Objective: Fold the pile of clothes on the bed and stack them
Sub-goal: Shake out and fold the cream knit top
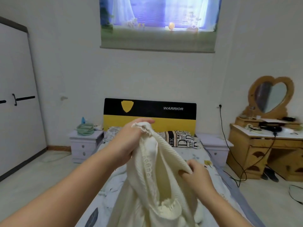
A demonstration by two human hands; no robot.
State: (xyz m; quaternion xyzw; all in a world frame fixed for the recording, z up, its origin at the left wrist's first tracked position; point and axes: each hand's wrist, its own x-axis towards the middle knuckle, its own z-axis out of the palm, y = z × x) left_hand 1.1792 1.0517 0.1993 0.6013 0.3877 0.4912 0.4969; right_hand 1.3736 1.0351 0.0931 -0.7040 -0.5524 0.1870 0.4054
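A cream knitted sweater point(154, 182) hangs in the air over the bed point(196, 154). My left hand point(129, 141) grips its upper edge, bunched near the top. Lower and to the right, my right hand point(196, 176) pinches a ribbed edge of the same sweater. The rest of the garment drapes down toward the bottom of the view, with its frilled hem showing in the lower middle. Any pile of clothes under it is hidden.
The bed has a black and yellow headboard point(150, 116) and a printed pillow point(180, 138). White nightstands point(84, 145) flank it. A wooden dresser point(265, 148) with a heart mirror stands right, cables trailing on the floor point(236, 169). A wardrobe point(16, 95) is left.
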